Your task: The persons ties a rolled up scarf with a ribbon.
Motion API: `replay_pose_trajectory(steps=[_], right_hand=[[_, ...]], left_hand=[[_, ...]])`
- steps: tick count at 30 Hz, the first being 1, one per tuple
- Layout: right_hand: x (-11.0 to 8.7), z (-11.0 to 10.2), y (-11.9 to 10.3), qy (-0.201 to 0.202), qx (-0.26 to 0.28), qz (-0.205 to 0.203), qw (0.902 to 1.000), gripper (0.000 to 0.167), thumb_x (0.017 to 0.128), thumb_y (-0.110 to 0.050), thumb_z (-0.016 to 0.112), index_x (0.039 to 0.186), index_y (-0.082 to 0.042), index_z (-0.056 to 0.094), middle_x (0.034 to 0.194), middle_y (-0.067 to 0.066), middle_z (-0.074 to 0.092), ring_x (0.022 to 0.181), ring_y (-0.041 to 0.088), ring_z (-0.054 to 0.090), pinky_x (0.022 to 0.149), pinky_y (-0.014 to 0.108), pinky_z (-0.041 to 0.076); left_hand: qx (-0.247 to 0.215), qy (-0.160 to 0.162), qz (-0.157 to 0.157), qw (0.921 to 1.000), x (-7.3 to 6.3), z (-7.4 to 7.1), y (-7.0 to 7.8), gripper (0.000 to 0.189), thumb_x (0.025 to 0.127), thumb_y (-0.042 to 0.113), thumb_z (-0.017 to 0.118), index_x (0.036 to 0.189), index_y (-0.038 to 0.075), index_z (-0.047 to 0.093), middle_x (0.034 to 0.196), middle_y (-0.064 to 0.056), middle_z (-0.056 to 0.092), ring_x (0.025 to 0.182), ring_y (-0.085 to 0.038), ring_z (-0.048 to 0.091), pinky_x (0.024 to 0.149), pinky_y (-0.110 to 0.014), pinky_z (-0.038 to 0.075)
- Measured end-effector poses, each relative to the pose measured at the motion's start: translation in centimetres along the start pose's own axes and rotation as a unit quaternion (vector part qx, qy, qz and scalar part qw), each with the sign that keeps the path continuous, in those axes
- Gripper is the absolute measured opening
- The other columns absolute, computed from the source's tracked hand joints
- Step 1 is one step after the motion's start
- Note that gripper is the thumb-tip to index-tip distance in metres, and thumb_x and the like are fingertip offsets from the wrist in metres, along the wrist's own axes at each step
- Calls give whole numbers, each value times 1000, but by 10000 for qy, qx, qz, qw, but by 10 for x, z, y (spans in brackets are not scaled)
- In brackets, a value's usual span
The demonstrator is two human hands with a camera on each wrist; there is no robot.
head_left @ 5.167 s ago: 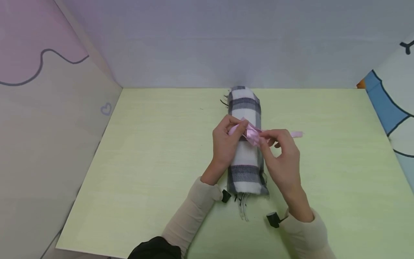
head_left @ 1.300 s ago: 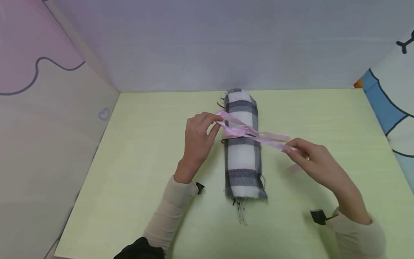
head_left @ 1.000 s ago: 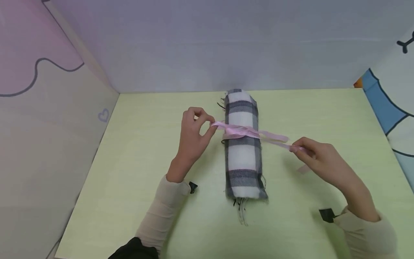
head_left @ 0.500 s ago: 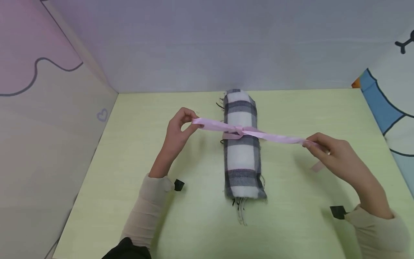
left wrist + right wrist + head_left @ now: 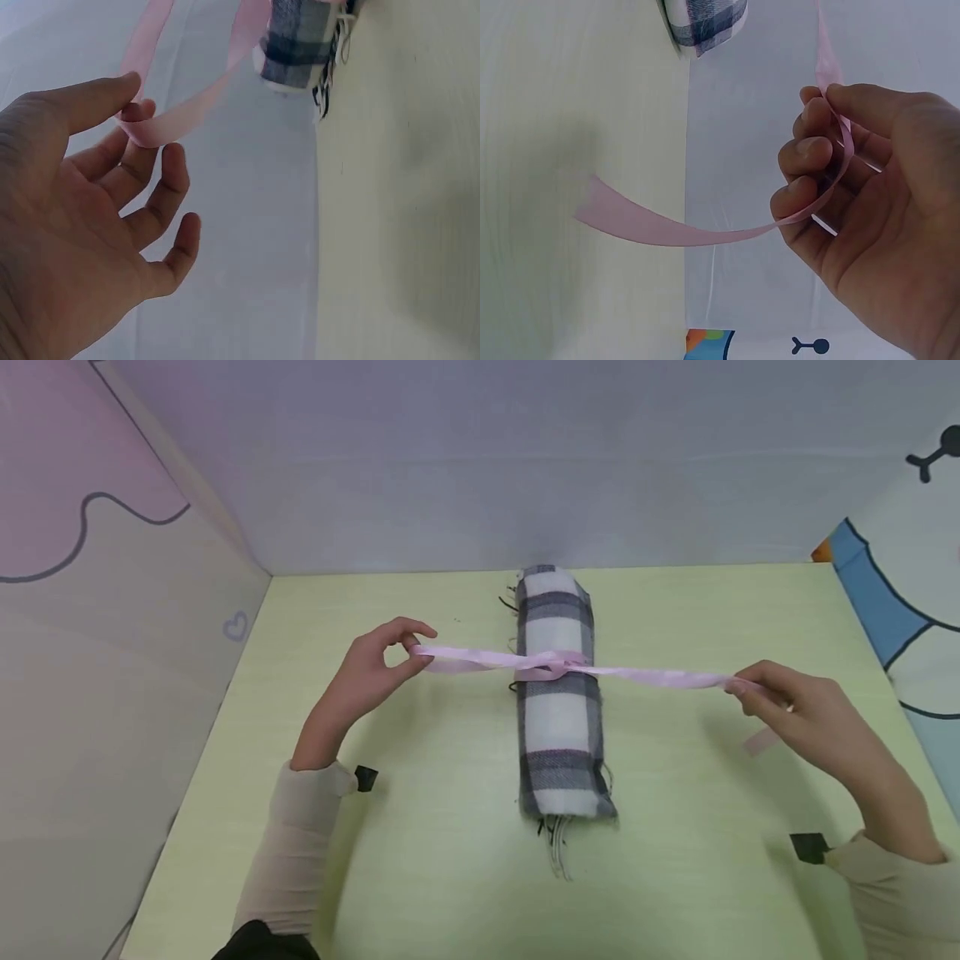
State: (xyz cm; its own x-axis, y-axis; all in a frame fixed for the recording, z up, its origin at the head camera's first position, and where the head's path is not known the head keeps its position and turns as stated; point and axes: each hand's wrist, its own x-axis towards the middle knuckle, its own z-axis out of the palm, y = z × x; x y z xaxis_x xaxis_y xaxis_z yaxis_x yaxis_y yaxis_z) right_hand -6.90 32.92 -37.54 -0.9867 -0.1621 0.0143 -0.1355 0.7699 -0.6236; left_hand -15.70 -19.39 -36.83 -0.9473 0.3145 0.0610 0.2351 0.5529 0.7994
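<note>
A rolled grey-and-white plaid scarf with fringe lies lengthwise on the table. Round its middle runs a pink satin ribbon, with a knot or crossing on top. My left hand pinches a bend of the ribbon between thumb and fingertips, left of the roll; in the left wrist view two strands of ribbon lead away from it. On the other side, my right hand pinches the ribbon between thumb and forefinger. Its loose tail crosses the curled fingers and hangs below that hand.
The pale yellow-green table meets a grey-lavender back wall. Side panels with painted drawings flank it, the right one partly blue. Small black wrist-worn pieces stick out at both cuffs.
From working close together over the scarf, both hands have moved apart, left hand leftward and right hand rightward. The ribbon is drawn nearly straight across, and its crossing has tightened.
</note>
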Motion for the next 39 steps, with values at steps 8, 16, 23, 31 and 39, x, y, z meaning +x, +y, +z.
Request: replay_pose_trajectory(steps=[8, 16, 23, 31, 39], right_hand=[[4, -8, 11, 133, -85, 55, 9999, 12, 106, -21, 63, 114, -17, 70, 86, -11, 63, 76, -2, 51, 61, 19, 35], [5, -14, 14, 116, -90, 161, 9998, 12, 106, -20, 63, 114, -14, 70, 83, -20, 62, 73, -4, 55, 61, 17, 36], [8, -18, 15, 98, -14, 256, 9996, 13, 106, -24, 62, 113, -16, 69, 83, -15, 63, 75, 2, 56, 60, 19, 37], [12, -17, 19, 182, -152, 350, 9991, 14, 106, -27, 63, 113, -17, 70, 83, -13, 63, 74, 1, 57, 60, 17, 38], [11, -17, 22, 160, -176, 382, 9990, 14, 106, -27, 63, 114, -17, 69, 84, -15, 64, 74, -1, 59, 61, 15, 39]], left_hand=[[571, -457, -307, 9968, -9, -30, -14, 29, 97, 24, 75, 126, 20, 69, 99, -2, 66, 106, -15, 57, 95, -36, 40], [561, -668, -932, 9918, -20, -55, -18, 27, 98, 33, 74, 124, 28, 71, 103, -1, 62, 105, -12, 53, 91, -32, 41], [268, -716, -892, 9931, -22, -68, -35, 29, 103, 42, 66, 127, 26, 71, 118, 1, 68, 116, -11, 54, 105, -40, 38], [137, -720, -995, 9923, -24, -75, -38, 30, 102, 45, 66, 128, 29, 70, 128, 3, 68, 119, -9, 55, 109, -40, 36], [473, -534, -931, 9931, -19, -75, -45, 30, 106, 44, 60, 124, 24, 73, 126, 0, 70, 116, -8, 54, 108, -40, 36]])
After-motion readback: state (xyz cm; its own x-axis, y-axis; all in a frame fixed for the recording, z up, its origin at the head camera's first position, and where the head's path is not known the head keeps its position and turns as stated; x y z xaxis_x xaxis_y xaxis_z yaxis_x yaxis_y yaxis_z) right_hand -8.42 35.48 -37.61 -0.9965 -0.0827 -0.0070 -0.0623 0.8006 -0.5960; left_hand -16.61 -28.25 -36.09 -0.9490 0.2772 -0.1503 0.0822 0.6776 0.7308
